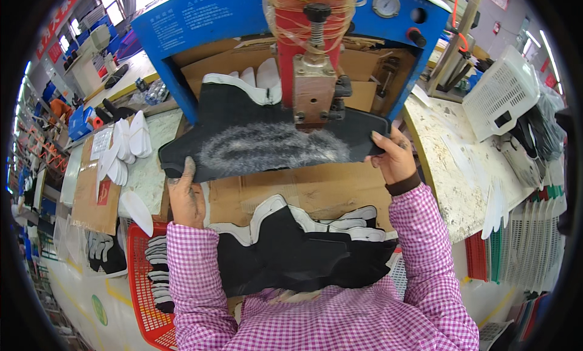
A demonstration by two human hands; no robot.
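A wide black shoe-upper piece point(237, 114) with a white-edged collar and a pale fuzzy patch across its middle stretches between my two hands. My left hand point(187, 199) grips its lower left corner, thumb on top. At the right end, my right hand point(398, 156) pinches the edge between thumb and fingers. The metal head point(314, 89) of a blue press machine point(200, 17) sits over the piece's upper middle and hides part of it. Closer to my body lie more black pieces with white edging point(291, 254), against my lap.
Brown cardboard point(303, 187) covers the machine bed. On the left bench lie white sole-shaped pieces point(130, 138); a red basket point(138, 275) with black-and-white pieces stands below. A white plastic basket point(501, 92) rests on the right bench point(443, 162), with stacked crates beneath.
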